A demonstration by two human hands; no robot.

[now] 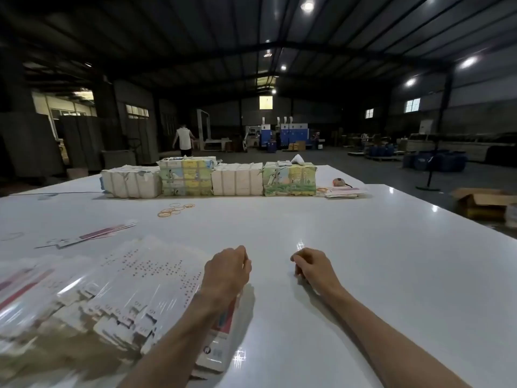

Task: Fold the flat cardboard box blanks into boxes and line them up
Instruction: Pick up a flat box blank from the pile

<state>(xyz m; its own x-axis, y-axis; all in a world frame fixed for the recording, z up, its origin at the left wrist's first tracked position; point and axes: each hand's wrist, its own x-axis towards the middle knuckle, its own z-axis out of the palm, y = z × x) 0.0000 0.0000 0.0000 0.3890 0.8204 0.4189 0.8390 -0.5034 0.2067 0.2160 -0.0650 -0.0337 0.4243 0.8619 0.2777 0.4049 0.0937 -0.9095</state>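
A fanned stack of flat white box blanks (pixel 117 289) with small print lies on the white table (pixel 363 261) at the near left. My left hand (pixel 228 271) hovers at the stack's right edge, fingers curled, holding nothing I can see. My right hand (pixel 313 266) sits over bare table to the right of it, fingers curled too and empty. A few more flat blanks with pink stripes (pixel 89 236) lie further left. No folded box shows near my hands.
Several wrapped bundles of blanks (pixel 209 179) stand in a row across the far side. Rubber bands (pixel 173 210) lie in front of them. More blanks and a small device (pixel 342 189) are at the far right. A person (pixel 184 140) stands beyond. An open carton (pixel 481 203) sits on the floor.
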